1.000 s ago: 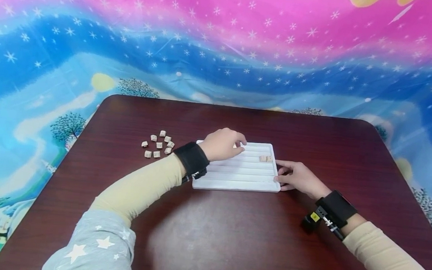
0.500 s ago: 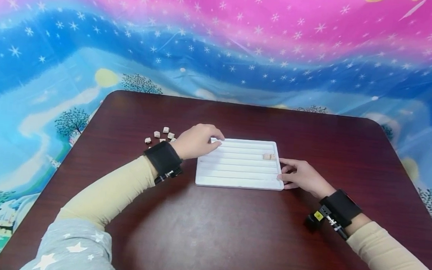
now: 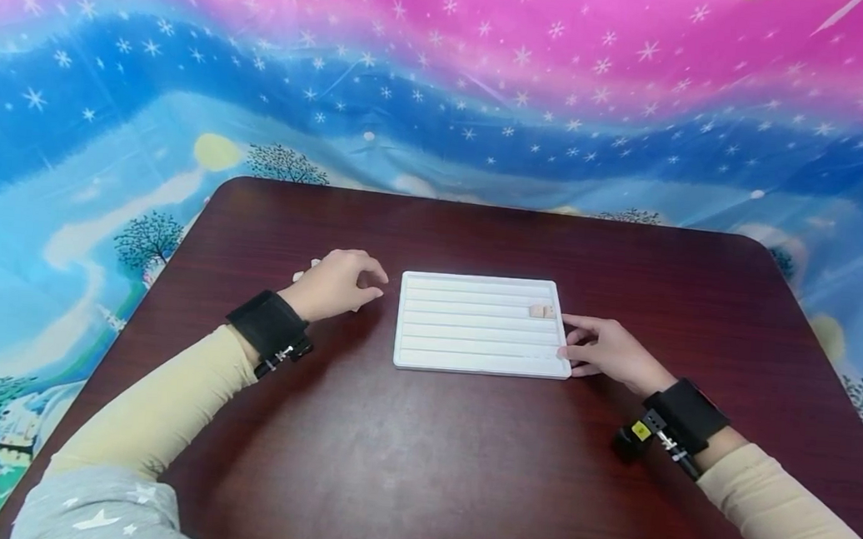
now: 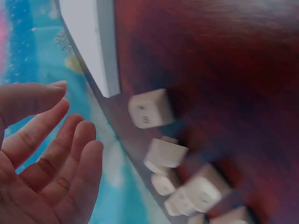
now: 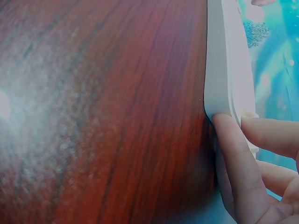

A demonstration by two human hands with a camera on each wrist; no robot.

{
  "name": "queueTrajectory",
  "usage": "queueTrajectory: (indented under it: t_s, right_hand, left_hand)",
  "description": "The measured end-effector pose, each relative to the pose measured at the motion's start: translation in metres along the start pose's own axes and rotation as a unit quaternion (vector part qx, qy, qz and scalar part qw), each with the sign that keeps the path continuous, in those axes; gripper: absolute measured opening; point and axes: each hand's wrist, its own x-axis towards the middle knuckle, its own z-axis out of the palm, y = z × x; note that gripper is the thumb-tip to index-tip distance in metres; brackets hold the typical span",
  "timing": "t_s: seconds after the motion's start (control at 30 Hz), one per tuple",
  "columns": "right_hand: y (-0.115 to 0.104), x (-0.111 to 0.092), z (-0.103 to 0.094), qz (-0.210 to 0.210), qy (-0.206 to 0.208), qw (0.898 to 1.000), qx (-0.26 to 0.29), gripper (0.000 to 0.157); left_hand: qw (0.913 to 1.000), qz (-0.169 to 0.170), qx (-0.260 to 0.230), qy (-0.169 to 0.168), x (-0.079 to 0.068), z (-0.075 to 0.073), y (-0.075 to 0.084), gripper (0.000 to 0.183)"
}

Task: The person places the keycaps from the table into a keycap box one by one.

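Note:
My left hand [image 3: 336, 282] hovers left of the white ridged tray [image 3: 472, 333], its fingers loosely bent with nothing between them. Under and behind it are small beige keycap-like blocks [image 4: 152, 109], mostly hidden by the hand in the head view; the left wrist view shows several, with dark marks on some faces. My right hand [image 3: 609, 353] grips the tray's right edge. In the right wrist view the thumb [image 5: 236, 154] presses the side wall near a corner, and a finger lies along the rim. Beige blocks [image 3: 541, 311] sit side by side at the right end of one tray row.
The dark red-brown table [image 3: 418, 461] carries the tray near its middle. A printed cloth [image 3: 445, 78] in pink and blue hangs behind the far table edge. Black camera bands [image 3: 268, 325] are strapped round both wrists.
My left hand has moved left from above the tray to over the loose blocks. The right hand stays at the tray's right edge. The head view has shifted slightly.

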Motion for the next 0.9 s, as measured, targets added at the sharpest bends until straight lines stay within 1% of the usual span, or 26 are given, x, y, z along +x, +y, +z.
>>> queueTrajectory:
  t_s: [0.1, 0.17, 0.37, 0.47, 0.63, 0.9]
  right_hand:
    - [0.001, 0.0, 0.0, 0.002, 0.0, 1.0, -0.001, 0.07]
    - [0.002, 0.0, -0.001, 0.004, 0.001, 1.0, -0.001, 0.07]
    - [0.003, 0.002, -0.001, 0.002, -0.003, 1.0, -0.001, 0.07]
    - [0.002, 0.002, -0.001, 0.0, -0.004, 1.0, 0.0, 0.071]
    - [0.002, 0.003, -0.003, -0.004, -0.002, 1.0, -0.002, 0.07]
    - [0.003, 0.001, 0.001, -0.002, 0.004, 1.0, -0.003, 0.07]
  left_hand:
    - [0.9999, -0.01, 0.009, 0.004, -0.005, 0.0, -0.005, 0.022]
    - [0.9998, -0.01, 0.018, 0.004, -0.006, 0.0, -0.009, 0.023]
    - [0.9987, -0.019, 0.044, -0.018, -0.01, 0.001, -0.016, 0.02]
    - [0.9982, -0.023, 0.049, -0.026, -0.011, 0.0, -0.018, 0.018]
    - [0.9981, -0.024, 0.05, -0.027, -0.011, -0.001, -0.021, 0.019]
    - [0.9975, -0.028, 0.06, -0.025, -0.014, 0.006, -0.025, 0.016]
